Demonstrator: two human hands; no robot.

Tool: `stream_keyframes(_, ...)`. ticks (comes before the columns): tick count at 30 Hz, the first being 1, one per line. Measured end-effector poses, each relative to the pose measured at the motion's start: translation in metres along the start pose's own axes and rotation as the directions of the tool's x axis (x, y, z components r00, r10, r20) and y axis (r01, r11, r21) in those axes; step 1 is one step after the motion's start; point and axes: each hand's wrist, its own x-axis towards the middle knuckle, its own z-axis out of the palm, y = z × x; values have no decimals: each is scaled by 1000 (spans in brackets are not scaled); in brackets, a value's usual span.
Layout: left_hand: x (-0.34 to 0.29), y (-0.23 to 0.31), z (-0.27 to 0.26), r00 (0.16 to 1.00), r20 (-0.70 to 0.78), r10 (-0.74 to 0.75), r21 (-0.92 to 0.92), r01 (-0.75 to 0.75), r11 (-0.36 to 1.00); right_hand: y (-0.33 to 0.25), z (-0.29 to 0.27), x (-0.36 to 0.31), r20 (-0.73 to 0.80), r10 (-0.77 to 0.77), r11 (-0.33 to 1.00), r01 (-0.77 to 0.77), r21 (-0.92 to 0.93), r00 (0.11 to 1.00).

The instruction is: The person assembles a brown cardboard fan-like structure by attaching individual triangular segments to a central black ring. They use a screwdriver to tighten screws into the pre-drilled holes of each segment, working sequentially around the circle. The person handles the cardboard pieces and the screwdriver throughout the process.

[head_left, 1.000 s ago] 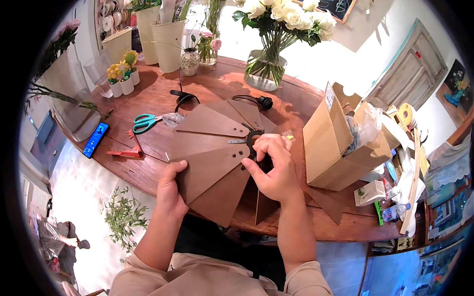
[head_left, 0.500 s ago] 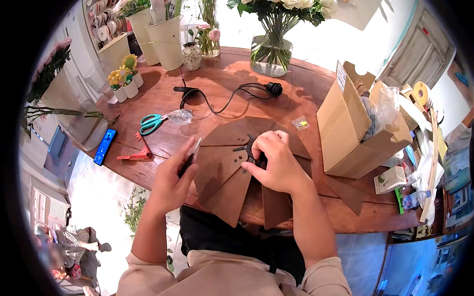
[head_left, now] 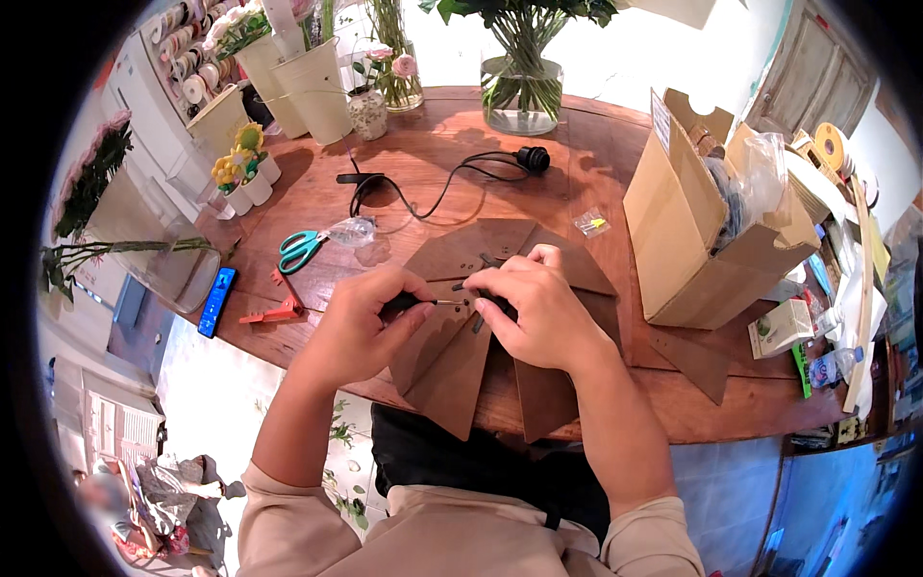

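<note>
Brown fan-like panels (head_left: 446, 387) overlap in a ring on the wooden table in front of me. My left hand (head_left: 367, 315) is closed around the dark handle of a small screwdriver (head_left: 448, 302). Its thin metal shaft points right, with the tip by the small holes near the panels' inner ends. My right hand (head_left: 540, 313) pinches at a black hub piece (head_left: 490, 260) with short arms in the middle of the ring. The fingers hide most of that hub. A loose brown panel (head_left: 694, 363) lies to the right.
Teal-handled scissors (head_left: 300, 252), a red tool (head_left: 279, 308) and a phone (head_left: 217, 302) lie left. A black cable (head_left: 423, 213) and a small clear packet (head_left: 591, 223) sit beyond the panels. At right stands an open cardboard box (head_left: 678, 221); vases (head_left: 522, 96) line the far edge.
My left hand has moved right, bringing the screwdriver from a raised tilt to nearly level, its tip now at the panel holes. My right hand stays at the hub. The whole view has shifted slightly.
</note>
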Motion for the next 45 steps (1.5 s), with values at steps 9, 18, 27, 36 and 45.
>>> stream_keyframes(9,1,1,3,999,-4,-33,0,33,999,2,2,-1,11,-21,1000,21,22,1000)
stream_keyframes(18,2,0,-1,994,74,85,88,-91,992,1,1,0,7,-15,999,15,31,1000)
stream_keyframes(27,14,7,-15,972,195,132,116,-156,981,2,0,-1,40,8,998,-10,60,999)
stream_keyframes(36,4,13,0,991,91,-93,364,54,930,2,2,-1,21,-20,999,19,42,1000)
stream_keyframes(45,14,15,-5,996,58,68,238,-80,968,3,1,-1,25,-6,999,5,43,1000)
